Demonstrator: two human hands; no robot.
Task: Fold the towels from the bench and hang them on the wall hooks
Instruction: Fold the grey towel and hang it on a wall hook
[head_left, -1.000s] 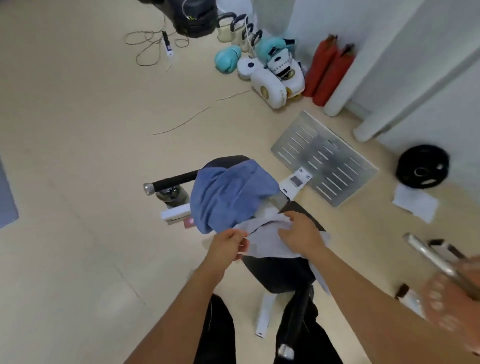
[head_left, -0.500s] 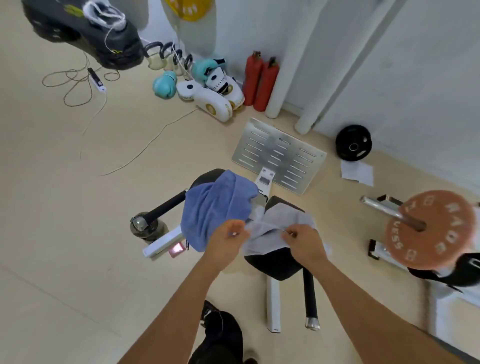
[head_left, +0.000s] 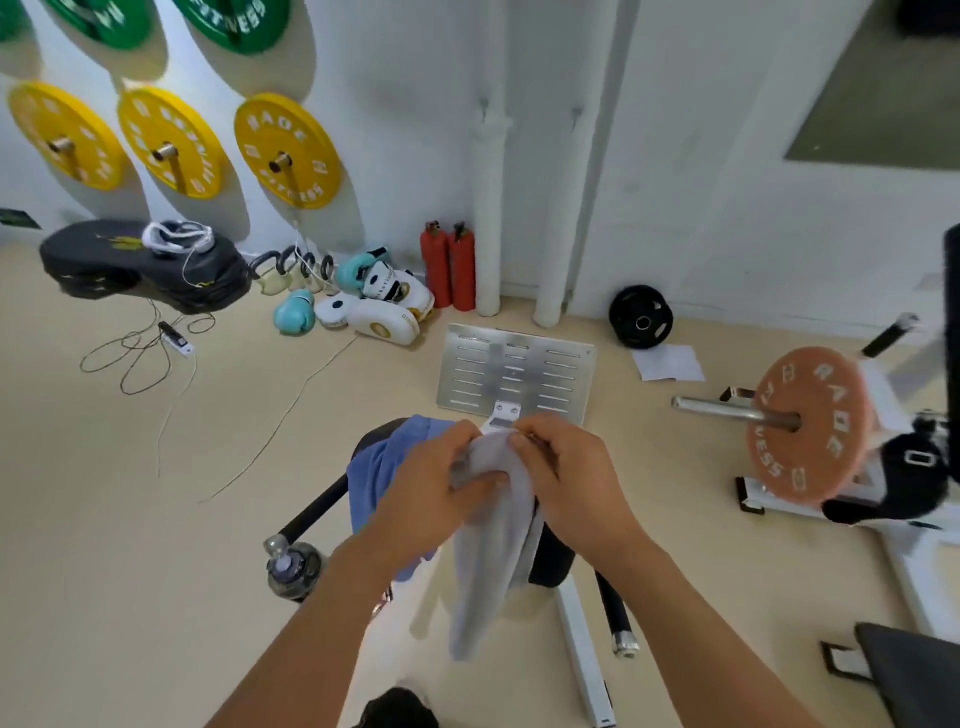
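The grey towel I pinch between my left hand and right hand is soft, matt cloth, and the blue towel draped over the bench's far left edge looks like the same nappy fabric. The bench has a black, faintly shiny padded cover on a white painted frame. Beyond its far end, a slotted metal plate lies brushed and dull silver on the smooth beige floor, beside glossy yellow weight plates on the wall.
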